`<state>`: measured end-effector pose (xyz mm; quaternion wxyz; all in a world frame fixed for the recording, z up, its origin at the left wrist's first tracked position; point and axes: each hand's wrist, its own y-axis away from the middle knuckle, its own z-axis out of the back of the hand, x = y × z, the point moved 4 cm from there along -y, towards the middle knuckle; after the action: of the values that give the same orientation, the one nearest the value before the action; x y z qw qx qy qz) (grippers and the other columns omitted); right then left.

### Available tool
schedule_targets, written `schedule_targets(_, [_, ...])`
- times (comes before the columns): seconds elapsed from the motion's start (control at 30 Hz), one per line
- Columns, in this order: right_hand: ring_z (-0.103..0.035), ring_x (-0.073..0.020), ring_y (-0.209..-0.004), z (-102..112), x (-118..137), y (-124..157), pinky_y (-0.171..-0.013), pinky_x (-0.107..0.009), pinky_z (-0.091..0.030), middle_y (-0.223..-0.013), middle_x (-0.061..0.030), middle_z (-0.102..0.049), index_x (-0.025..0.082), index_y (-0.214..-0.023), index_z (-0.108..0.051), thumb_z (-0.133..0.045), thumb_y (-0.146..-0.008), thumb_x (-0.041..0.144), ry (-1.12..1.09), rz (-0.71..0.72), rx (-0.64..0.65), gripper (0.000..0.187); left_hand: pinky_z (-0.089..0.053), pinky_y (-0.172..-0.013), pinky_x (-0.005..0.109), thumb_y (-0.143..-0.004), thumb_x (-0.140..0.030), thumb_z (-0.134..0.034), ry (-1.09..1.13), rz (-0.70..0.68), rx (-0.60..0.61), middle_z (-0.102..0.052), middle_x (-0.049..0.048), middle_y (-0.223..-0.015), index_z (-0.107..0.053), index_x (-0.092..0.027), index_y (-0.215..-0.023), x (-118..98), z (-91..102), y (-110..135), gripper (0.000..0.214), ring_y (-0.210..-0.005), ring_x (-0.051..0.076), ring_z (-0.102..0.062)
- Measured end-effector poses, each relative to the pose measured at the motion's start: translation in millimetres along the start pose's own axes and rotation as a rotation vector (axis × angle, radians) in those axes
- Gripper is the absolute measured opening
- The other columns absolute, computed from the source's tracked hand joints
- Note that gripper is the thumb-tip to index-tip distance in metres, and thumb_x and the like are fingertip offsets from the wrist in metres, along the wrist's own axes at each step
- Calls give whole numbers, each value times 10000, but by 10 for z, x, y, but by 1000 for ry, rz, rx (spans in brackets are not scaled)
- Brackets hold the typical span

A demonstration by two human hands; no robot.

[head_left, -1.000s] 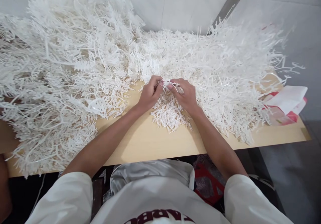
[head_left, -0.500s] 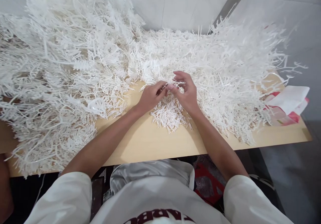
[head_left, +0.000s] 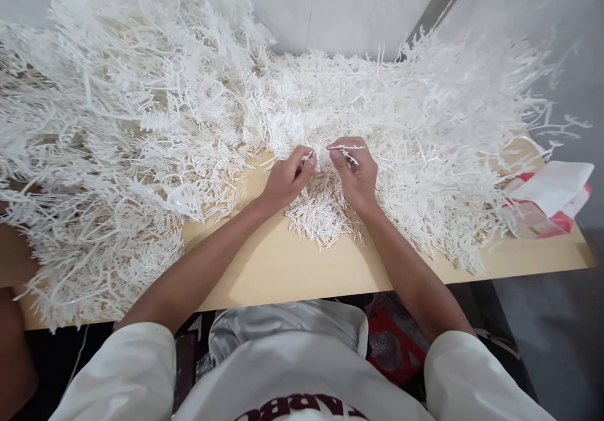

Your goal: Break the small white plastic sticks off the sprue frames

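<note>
A huge heap of white plastic sprue pieces (head_left: 141, 112) covers most of a light wooden table (head_left: 283, 270). My left hand (head_left: 285, 179) and my right hand (head_left: 356, 172) meet at the middle of the table, just above a small pile of short white sticks (head_left: 321, 216). Both hands are closed in a pinch. My right hand grips a thin branched white plastic piece (head_left: 346, 150). My left thumb and fingers pinch the near end of the same kind of white piece. The two hands are a few centimetres apart.
A white and red plastic bag (head_left: 542, 197) lies at the table's right end. A tiled wall (head_left: 344, 5) stands behind the heap. A silver bag (head_left: 283, 323) sits on my lap below the table's front edge. Another person's arm (head_left: 14, 352) shows at the far left.
My right hand lifted with its fingers spread half a second ago, then came back down and closed in a pinch on a white piece. My left hand barely moved.
</note>
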<state>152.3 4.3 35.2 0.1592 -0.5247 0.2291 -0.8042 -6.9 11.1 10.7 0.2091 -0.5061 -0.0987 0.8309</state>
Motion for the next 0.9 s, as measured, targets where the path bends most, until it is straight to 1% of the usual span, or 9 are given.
schedule_targets(0.1, [-656, -120, -812, 0, -96, -13, -672, -275, -528, -1000, -23, -692, 264, -1051, -598, -480, -958, 447, -62, -74, -22, 236, -360, -487, 223, -1001, -483, -335, 116, 10, 14, -488, -97, -521, -431, -231, -1018, 1, -2, 8, 271, -420, 62, -447])
schedule_targets(0.2, [-603, -98, -632, -12, -236, -7, -583, -262, -498, -900, -4, -682, 294, -1225, -480, -431, -976, 450, -46, -106, -2, 297, -390, -494, 214, -1004, -512, -295, 199, -10, 14, -503, -89, -551, -396, -234, -1029, 4, -7, 32, 296, -458, 63, -490])
schedule_targets(0.33, [-597, -115, -719, 24, -279, 21, -634, -292, -514, -1011, -34, -634, 339, -1393, -326, -366, -992, 434, 102, 15, -60, 414, -408, -483, 204, -1002, -539, -254, 247, -26, -80, -499, -63, -633, -397, -238, -975, 47, 10, 90, 334, -506, 61, -545])
schedule_targets(0.43, [-588, -187, -976, 86, -186, 37, -752, -368, -534, -1141, -76, -565, 325, -1308, -474, -446, -958, 426, 245, 72, -171, 366, -428, -508, 220, -1010, -508, -262, 205, -54, -142, -484, -53, -651, -414, -238, -969, 57, 30, 106, 313, -513, 65, -530])
schedule_targets(0.53, [-536, -259, -1120, 130, -25, 42, -922, -501, -483, -1164, -86, -542, 287, -1047, -661, -481, -942, 378, 348, 134, -218, 227, -464, -593, 253, -1012, -460, -308, 94, -139, -188, -563, 5, -799, -452, -235, -978, 2, 65, 71, 269, -657, 94, -569])
schedule_targets(0.63, [-582, -236, -1060, 120, 122, 32, -949, -500, -479, -1100, -63, -594, 303, -1034, -680, -399, -977, 328, 253, 173, -114, 288, -483, -681, 272, -1004, -433, -353, 8, -246, -230, -591, 61, -950, -487, -225, -942, -77, 98, 39, 255, -856, 132, -595])
schedule_targets(0.73, [-624, -186, -992, 53, 202, 18, -837, -393, -549, -1197, -44, -612, 332, -1219, -599, -431, -976, 356, 126, 156, 103, 296, -471, -653, 246, -1012, -400, -347, -22, -251, -124, -609, 22, -832, -498, -220, -982, -95, 56, 38, 237, -718, 99, -587])
schedule_targets(0.8, [-631, -169, -1003, 10, 224, 18, -822, -351, -556, -1194, -40, -632, 321, -1201, -607, -474, -965, 362, 124, 189, 215, 273, -447, -608, 223, -1010, -389, -356, -79, -269, -49, -620, 0, -768, -512, -210, -1029, -99, 10, 58, 238, -629, 80, -571])
schedule_targets(0.9, [-636, -160, -961, 7, 209, 22, -816, -329, -545, -1037, -44, -669, 268, -1042, -652, -514, -951, 326, 218, 306, 200, 175, -408, -574, 208, -992, -345, -387, -220, -360, -91, -633, -8, -723, -548, -190, -1011, -122, -19, 90, 224, -586, 71, -562])
